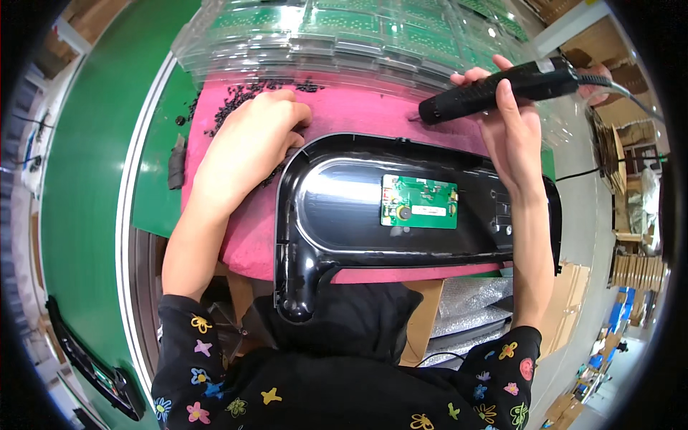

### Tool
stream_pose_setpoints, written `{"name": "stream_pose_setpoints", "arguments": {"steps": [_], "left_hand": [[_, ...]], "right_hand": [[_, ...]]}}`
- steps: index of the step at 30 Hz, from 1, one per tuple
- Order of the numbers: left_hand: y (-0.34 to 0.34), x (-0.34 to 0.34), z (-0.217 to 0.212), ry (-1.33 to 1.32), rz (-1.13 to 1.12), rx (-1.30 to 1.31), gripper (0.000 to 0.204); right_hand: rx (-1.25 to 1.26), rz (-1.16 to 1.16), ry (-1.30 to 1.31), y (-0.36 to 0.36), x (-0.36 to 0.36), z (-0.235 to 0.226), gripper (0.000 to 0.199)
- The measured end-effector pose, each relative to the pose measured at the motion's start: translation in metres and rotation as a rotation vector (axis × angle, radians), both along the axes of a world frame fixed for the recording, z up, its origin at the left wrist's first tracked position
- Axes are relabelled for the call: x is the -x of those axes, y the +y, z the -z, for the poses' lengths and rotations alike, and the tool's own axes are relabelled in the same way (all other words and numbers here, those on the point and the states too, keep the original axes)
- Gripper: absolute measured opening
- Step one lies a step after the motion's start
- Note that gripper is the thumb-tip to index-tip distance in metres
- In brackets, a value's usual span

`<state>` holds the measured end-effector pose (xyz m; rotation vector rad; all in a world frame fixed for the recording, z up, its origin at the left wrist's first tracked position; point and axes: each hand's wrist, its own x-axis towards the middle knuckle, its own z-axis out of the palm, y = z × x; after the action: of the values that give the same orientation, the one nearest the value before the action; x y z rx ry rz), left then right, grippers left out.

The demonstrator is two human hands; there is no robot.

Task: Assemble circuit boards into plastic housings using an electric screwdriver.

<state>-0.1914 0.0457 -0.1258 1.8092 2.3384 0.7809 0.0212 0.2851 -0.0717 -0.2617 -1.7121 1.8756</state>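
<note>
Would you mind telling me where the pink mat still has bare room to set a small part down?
Bare pink mat lies between the left hand and the black driver. Crowded: black screws by that hand, black housing below.

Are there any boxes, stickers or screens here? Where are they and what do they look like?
Sticker: small white strip on the green circuit board in the black shell.
Clear trays: stacked at the top, beyond the pink mat, holding more green boards.
Bubble wrap: silvery, lower right, below the shell.
Cardboard boxes: brown, flat stacks at the far right.
No screens in view.
</note>
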Motion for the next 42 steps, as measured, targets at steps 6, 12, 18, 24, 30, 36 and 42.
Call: {"name": "stream_pose_setpoints", "arguments": {"steps": [6, 12, 18, 24, 30, 36, 42], "left_hand": [[0.007, -0.006, 0.002, 0.026, 0.002, -0.075, 0.007], [0.006, -0.003, -0.008, -0.090, -0.030, -0.124, 0.011], [0.011, -0.042, -0.024, -0.912, 0.483, -0.440, 0.013], [0.009, -0.046, -0.021, -1.119, 0.518, -0.427, 0.015], [0.012, -0.054, -0.017, -0.769, 0.544, -0.427, 0.021], [0.010, -0.057, -0.014, -0.718, 0.549, -0.430, 0.021], [0.012, -0.059, -0.015, -0.687, 0.537, -0.391, 0.023]], "right_hand": [[0.115, 0.006, 0.300, -0.026, -0.012, -0.012, 0.044], [0.278, -0.237, 0.508, -0.065, -0.025, -0.029, 0.043], [0.254, -0.297, 0.550, -0.093, -0.025, -0.026, 0.042], [0.161, -0.295, 0.527, -0.102, -0.045, -0.033, 0.039], [0.046, -0.221, 0.538, -0.110, -0.059, -0.040, 0.039], [-0.041, -0.266, 0.482, -0.114, -0.058, -0.038, 0.041], [-0.066, -0.262, 0.518, -0.109, -0.054, -0.031, 0.042]]}}
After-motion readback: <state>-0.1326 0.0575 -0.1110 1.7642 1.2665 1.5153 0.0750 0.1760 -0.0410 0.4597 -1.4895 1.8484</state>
